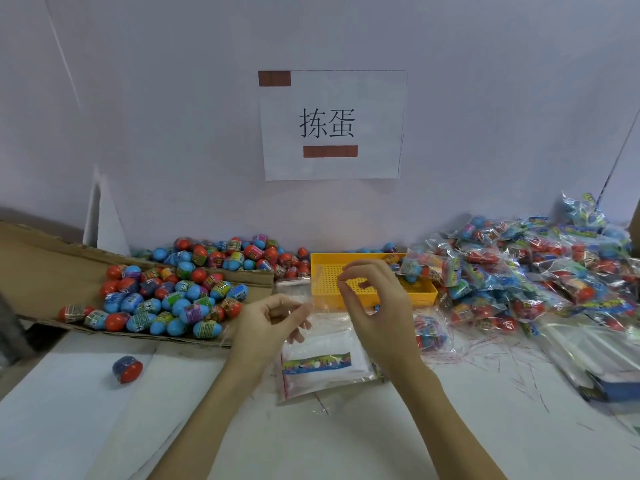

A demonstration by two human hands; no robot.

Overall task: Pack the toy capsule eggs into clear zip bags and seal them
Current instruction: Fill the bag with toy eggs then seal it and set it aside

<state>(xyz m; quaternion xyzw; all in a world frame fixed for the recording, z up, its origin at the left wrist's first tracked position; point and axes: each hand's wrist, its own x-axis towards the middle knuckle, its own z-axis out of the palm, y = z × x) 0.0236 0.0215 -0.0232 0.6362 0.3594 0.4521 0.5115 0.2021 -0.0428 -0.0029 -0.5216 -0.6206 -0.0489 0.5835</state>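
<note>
Several red-and-blue capsule eggs (162, 299) lie heaped on flattened cardboard (41, 268) at the left. An empty clear zip bag (323, 299) is held up above the table between my two hands. My left hand (266, 327) pinches its left edge with curled fingers. My right hand (374, 306) pinches its top right edge between thumb and forefinger. Under them lies a stack of clear bags (322, 367) with a coloured printed strip. One filled bag (431, 332) rests just right of my right wrist.
A yellow perforated tray (426, 291) stands behind my hands. A big pile of filled bags (540, 271) covers the right side. One loose egg (127, 368) lies alone at the front left. A paper sign (332, 124) hangs on the wall behind.
</note>
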